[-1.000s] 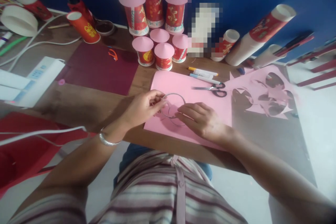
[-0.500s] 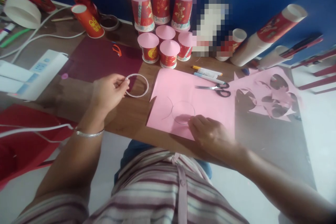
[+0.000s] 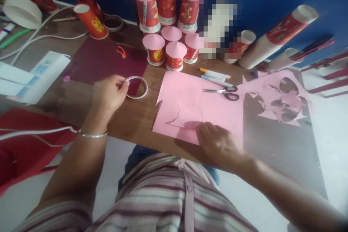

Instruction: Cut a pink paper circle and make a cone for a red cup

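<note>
My left hand [image 3: 111,93] pinches the edge of a thin white ring [image 3: 147,87], which looks like a narrow tape roll, above the brown tabletop. My right hand [image 3: 213,135] is closed low on a pink paper sheet [image 3: 187,88], beside a drawn circle [image 3: 202,110]. Its fingertips are hidden, so what they hold cannot be made out. Left of that circle runs a curved line, with a thin dark line reaching from it toward my right fingers. Scissors [image 3: 221,91] with black handles lie on the sheet's upper right.
Several red cups with pink cone tops [image 3: 176,56] stand behind the sheet. Two markers [image 3: 216,75] lie near its back edge. Pink paper scraps [image 3: 272,96] lie to the right. A white power strip [image 3: 40,76], cables, and an orange-red cup [image 3: 91,21] are on the left.
My left hand has moved slightly left with the ring. My right hand has shifted a little down, and a thin dark line now shows left of it on the sheet.
</note>
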Demonstrator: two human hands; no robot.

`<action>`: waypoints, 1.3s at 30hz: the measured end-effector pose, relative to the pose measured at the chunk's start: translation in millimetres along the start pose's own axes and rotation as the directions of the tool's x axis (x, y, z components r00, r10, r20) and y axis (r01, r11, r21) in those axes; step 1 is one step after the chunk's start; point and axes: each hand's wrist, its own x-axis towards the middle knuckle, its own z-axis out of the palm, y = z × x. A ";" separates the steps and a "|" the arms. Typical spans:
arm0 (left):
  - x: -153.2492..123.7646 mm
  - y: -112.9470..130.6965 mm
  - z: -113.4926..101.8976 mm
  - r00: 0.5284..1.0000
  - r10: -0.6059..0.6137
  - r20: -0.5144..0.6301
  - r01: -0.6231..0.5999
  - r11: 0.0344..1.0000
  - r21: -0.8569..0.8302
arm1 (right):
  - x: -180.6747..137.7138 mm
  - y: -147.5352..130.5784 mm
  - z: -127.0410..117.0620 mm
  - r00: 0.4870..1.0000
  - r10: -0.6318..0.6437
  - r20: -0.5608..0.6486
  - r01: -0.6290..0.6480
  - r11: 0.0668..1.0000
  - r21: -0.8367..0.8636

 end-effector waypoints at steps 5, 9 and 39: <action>3.1 -2.9 -1.0 0.999 0.038 -0.018 -0.037 0.998 0.059 | -1.6 3.6 -5.9 1.000 0.007 -0.030 -0.008 0.999 -0.034; 5.6 -3.7 0.3 0.997 0.070 -0.015 -0.068 0.992 0.108 | -2.0 7.0 -11.7 0.998 0.010 -0.066 -0.015 0.996 -0.083; -86.5 108.6 25.6 0.524 0.165 0.836 0.805 0.224 -0.549 | -9.3 8.7 -27.7 0.965 0.084 -0.249 -0.046 0.987 0.156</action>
